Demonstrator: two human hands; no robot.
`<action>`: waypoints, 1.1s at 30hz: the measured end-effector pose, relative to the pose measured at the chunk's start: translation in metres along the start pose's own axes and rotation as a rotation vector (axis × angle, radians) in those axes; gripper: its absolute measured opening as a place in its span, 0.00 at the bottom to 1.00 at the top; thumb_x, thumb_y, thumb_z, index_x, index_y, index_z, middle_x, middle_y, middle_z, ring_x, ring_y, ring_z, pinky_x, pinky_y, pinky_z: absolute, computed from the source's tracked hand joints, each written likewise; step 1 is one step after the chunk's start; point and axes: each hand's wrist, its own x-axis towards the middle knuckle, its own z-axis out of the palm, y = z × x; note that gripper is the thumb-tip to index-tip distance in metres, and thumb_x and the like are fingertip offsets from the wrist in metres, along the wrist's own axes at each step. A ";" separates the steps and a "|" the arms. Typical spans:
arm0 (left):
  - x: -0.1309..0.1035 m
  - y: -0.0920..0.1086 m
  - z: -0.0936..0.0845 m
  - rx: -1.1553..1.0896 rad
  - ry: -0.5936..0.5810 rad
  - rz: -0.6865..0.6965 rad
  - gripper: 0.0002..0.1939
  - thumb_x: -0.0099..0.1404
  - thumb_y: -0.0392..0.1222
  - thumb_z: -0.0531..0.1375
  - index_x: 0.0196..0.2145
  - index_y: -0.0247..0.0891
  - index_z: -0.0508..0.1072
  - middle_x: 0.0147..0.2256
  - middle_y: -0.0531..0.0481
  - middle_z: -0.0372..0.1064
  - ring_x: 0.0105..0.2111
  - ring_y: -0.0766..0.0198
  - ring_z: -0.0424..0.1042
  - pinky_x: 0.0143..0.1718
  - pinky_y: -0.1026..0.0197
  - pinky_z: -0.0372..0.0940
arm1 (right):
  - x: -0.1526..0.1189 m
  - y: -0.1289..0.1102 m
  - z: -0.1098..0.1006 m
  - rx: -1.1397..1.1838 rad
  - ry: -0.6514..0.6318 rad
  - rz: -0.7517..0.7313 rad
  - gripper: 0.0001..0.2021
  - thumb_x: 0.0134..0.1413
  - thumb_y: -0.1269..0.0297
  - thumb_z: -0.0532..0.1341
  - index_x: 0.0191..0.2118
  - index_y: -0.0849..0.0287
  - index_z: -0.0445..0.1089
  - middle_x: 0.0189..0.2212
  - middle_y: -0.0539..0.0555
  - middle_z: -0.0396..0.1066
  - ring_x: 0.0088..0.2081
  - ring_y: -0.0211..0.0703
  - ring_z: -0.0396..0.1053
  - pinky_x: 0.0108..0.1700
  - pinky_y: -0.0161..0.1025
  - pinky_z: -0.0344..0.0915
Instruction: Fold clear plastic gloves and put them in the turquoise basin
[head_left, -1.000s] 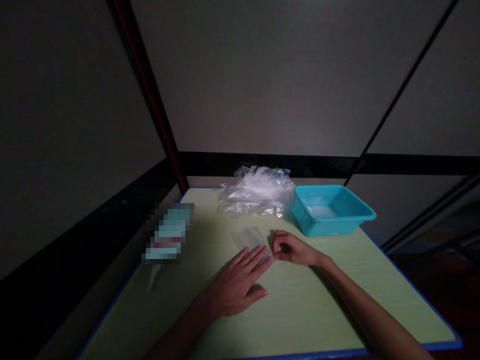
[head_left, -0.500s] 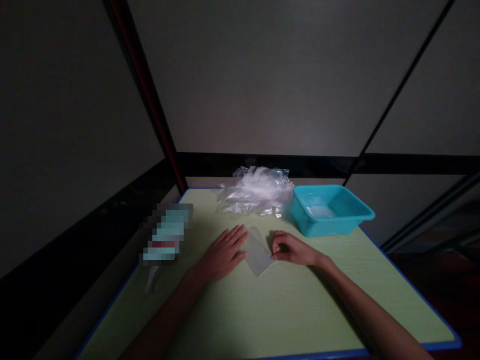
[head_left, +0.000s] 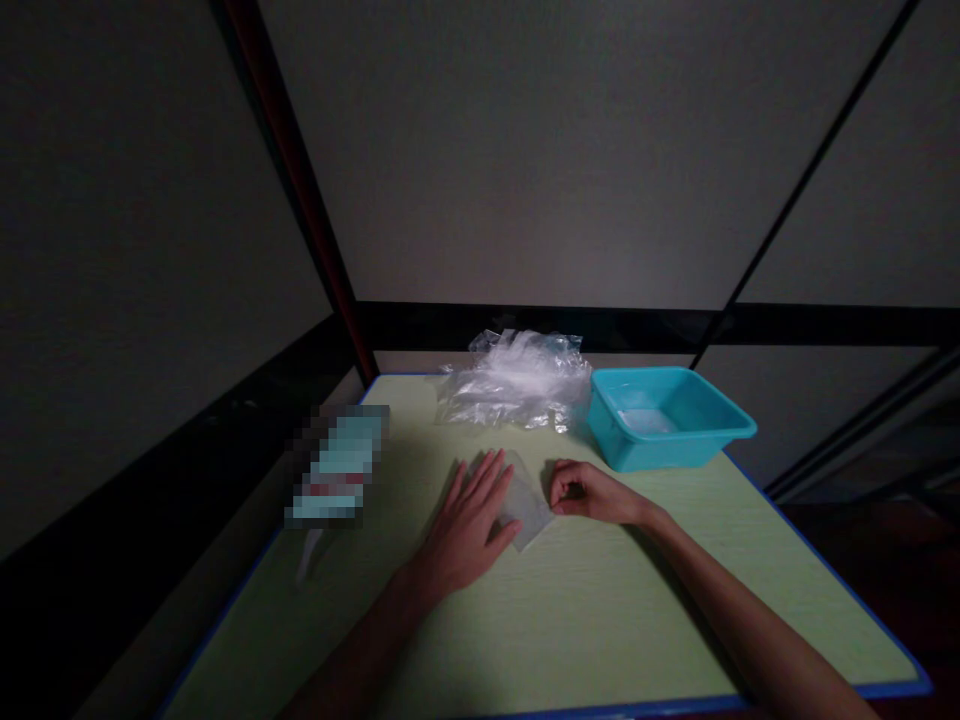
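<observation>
A small, flat, translucent plastic bag [head_left: 528, 512] lies at an angle on the table. My left hand [head_left: 471, 528] rests flat over its left part with the fingers spread, hiding some of it. At the bag's right corner, the thumb and fingertips of my right hand [head_left: 589, 494] are pinched together on the edge. The rest of the right hand's fingers are curled.
Behind the hands lies a crumpled heap of clear plastic [head_left: 517, 385]. A turquoise basin [head_left: 660, 450] stands at the right back, with something whitish inside. A blurred-out pale green item [head_left: 341, 465] is on the left of the blue-edged table [head_left: 600, 630].
My left hand has slid right, from beside the plastic bag onto it, covering more of it. My right hand keeps its pinch at the corner.
</observation>
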 end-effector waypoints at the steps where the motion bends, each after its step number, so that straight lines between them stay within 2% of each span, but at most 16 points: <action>1: 0.000 0.005 0.001 -0.006 -0.011 0.020 0.30 0.62 0.47 0.49 0.58 0.36 0.46 0.61 0.45 0.38 0.60 0.59 0.36 0.58 0.49 0.35 | 0.000 0.000 0.000 -0.002 0.000 0.000 0.13 0.50 0.58 0.59 0.24 0.62 0.67 0.23 0.52 0.64 0.29 0.39 0.60 0.32 0.36 0.58; 6: 0.002 0.013 0.007 -0.029 -0.069 0.091 0.31 0.63 0.48 0.48 0.59 0.34 0.43 0.61 0.44 0.39 0.60 0.61 0.37 0.59 0.55 0.39 | 0.000 -0.001 0.000 -0.010 -0.002 -0.002 0.13 0.50 0.57 0.59 0.24 0.62 0.67 0.23 0.53 0.64 0.30 0.39 0.61 0.31 0.35 0.58; 11: 0.003 0.012 0.009 -0.020 -0.110 0.096 0.31 0.62 0.50 0.48 0.59 0.33 0.45 0.60 0.43 0.41 0.60 0.59 0.39 0.58 0.55 0.39 | 0.000 -0.001 0.000 -0.013 -0.005 -0.004 0.12 0.50 0.58 0.59 0.24 0.62 0.67 0.24 0.53 0.65 0.30 0.39 0.61 0.33 0.36 0.59; 17: 0.001 0.012 0.006 -0.045 -0.069 0.087 0.35 0.60 0.52 0.50 0.59 0.33 0.43 0.61 0.42 0.36 0.60 0.58 0.35 0.59 0.53 0.37 | -0.001 -0.001 -0.003 -0.012 -0.029 0.001 0.13 0.50 0.57 0.58 0.24 0.62 0.67 0.24 0.53 0.64 0.30 0.39 0.61 0.33 0.36 0.59; 21: -0.001 0.013 0.003 -0.062 -0.048 0.081 0.38 0.57 0.50 0.55 0.59 0.34 0.43 0.61 0.42 0.36 0.60 0.56 0.34 0.59 0.51 0.37 | -0.003 0.000 -0.004 -0.017 -0.033 0.018 0.14 0.49 0.56 0.59 0.24 0.62 0.67 0.24 0.52 0.64 0.30 0.39 0.61 0.31 0.35 0.59; 27: -0.002 0.011 0.001 -0.067 -0.047 0.077 0.37 0.56 0.46 0.55 0.59 0.34 0.44 0.61 0.42 0.37 0.60 0.57 0.35 0.59 0.51 0.38 | -0.003 0.000 -0.002 -0.007 -0.026 0.039 0.14 0.48 0.55 0.59 0.23 0.62 0.66 0.22 0.51 0.62 0.26 0.37 0.60 0.27 0.33 0.57; 33: -0.006 -0.001 -0.001 -0.041 -0.063 0.077 0.36 0.58 0.48 0.55 0.59 0.32 0.45 0.61 0.41 0.38 0.60 0.58 0.37 0.59 0.53 0.39 | -0.003 0.000 0.002 0.019 -0.024 0.042 0.13 0.47 0.57 0.60 0.23 0.63 0.66 0.21 0.50 0.62 0.26 0.36 0.59 0.26 0.32 0.55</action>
